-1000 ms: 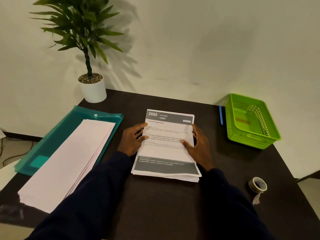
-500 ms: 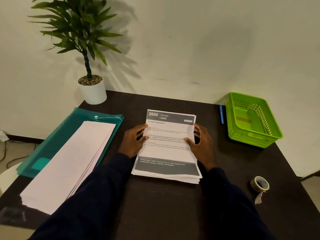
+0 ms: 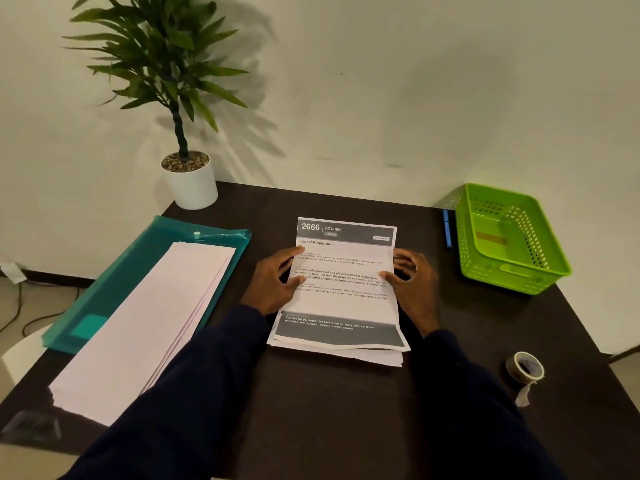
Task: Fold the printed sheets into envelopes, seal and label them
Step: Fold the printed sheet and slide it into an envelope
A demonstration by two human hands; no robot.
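Dark desk [image 3: 329, 410]: L hand [image 3: 273, 282], R hand [image 3: 415, 285] loosely spread, flanking printed sheets [image 3: 343, 306].

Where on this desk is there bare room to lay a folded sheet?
Bare desk lies near the front edge, between the printed stack and tape roll, and behind the stack toward the wall. The left is crowded by envelopes on a folder.

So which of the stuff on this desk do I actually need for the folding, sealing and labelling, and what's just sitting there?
For the job:
printed sheets, under both hands
plain sheets
tape, for sealing
pen, probably for labelling
basket, perhaps for finished ones

Just lying about:
plant
teal folder under the plain sheets
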